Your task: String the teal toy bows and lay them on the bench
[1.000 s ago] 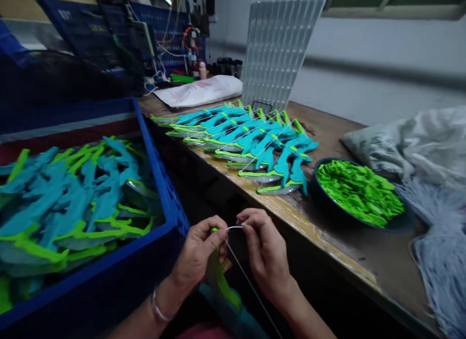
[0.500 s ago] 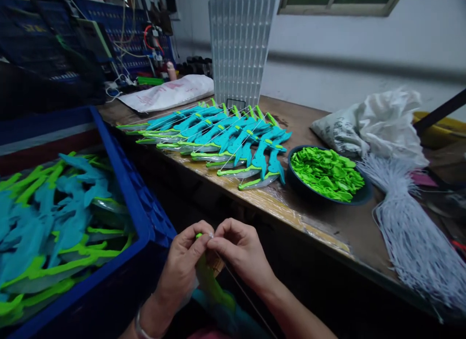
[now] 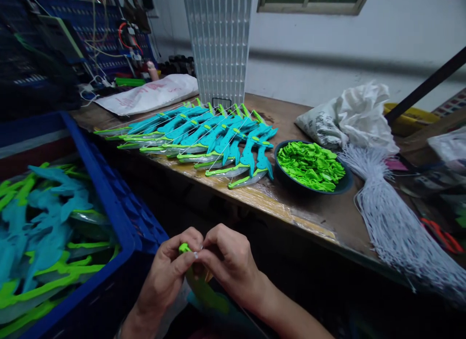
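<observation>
My left hand [image 3: 163, 276] pinches the green end of a green and teal toy piece [image 3: 198, 285] held low in front of me. My right hand [image 3: 227, 261] meets it at the same tip, fingers closed on a thin white string there; the string itself is barely visible. On the wooden table [image 3: 320, 217] lies a row of finished teal and green pieces [image 3: 204, 135] with strings across them. A dark bowl [image 3: 342, 186] of small green parts sits to their right.
A blue crate [image 3: 109, 198] of teal and green pieces stands at my left. A bundle of white strings [image 3: 393, 222] and a white bag [image 3: 349, 115] lie at the right. A clear ribbed tray [image 3: 220, 47] stands upright behind the row. Wires and tools sit at the far left.
My right hand has closed in on my left hand at the green tip, and the loop of string seen before is no longer stretched out. The view has swung to the right.
</observation>
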The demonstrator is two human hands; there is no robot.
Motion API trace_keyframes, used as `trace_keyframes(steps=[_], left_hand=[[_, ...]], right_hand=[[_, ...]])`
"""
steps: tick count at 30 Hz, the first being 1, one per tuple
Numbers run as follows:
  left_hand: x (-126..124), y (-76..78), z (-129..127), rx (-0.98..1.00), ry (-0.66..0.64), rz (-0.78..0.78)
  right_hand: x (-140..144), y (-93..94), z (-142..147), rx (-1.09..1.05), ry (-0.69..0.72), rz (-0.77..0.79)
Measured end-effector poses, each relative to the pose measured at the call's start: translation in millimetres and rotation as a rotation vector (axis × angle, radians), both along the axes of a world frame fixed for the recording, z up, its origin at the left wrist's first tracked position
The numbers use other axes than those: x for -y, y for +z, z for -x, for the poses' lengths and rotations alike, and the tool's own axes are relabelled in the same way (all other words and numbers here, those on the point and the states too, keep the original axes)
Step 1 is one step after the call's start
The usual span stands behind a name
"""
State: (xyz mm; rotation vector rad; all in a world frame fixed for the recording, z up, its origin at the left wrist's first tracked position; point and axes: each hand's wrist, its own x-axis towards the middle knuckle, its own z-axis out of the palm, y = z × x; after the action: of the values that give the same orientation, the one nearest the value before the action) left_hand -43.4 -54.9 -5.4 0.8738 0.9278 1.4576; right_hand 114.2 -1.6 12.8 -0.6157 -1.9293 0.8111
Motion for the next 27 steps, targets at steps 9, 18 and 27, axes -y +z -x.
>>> trace_keyframes(steps=[9,18,27], left_hand=[[-2,4.3,-17,-0.050,0.118,-0.006],[-10,1.5,-32,-0.026,0.120,0.036],[-22,1.3,-43,-0.086,0.054,0.191]], right_hand=[[6,6.8,-2,-0.191,0.095,0.661],[2,10.5,-20,-0.288,0.148,1.109],[7,25.9,-37,0.064,-0.116,-0.048]])
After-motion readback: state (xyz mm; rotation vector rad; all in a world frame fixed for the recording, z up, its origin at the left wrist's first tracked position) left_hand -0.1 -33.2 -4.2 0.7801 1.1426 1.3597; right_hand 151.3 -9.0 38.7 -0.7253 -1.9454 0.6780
